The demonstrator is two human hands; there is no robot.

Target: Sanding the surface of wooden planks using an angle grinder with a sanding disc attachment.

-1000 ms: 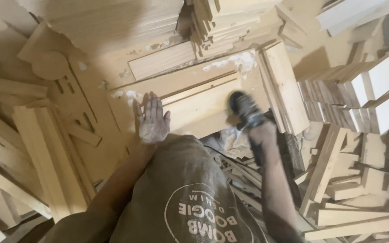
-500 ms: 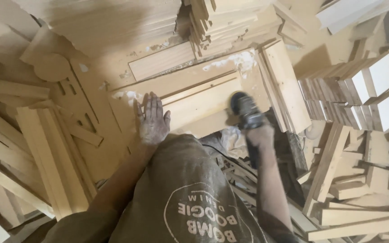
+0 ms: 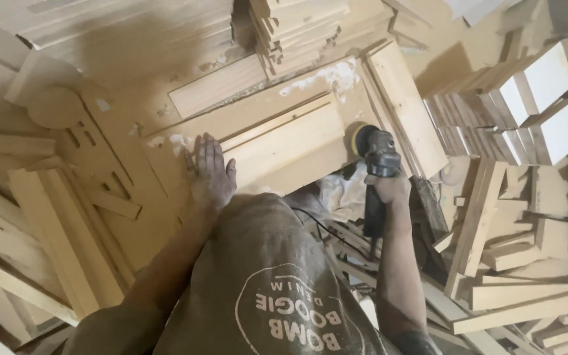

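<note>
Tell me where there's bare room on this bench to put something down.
The flat panel is bare between the left hand and the sander in the right hand. Behind it, the stacked boards crowd in; to the right, the piled offcuts leave nothing free.

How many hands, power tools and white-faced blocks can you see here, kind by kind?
Hands: 2, the left hand flat on the wooden board, the right hand gripping the tool.
Power sanders: 1, the sander at the board's right end.
White-faced blocks: 2.
Total: 5
</note>
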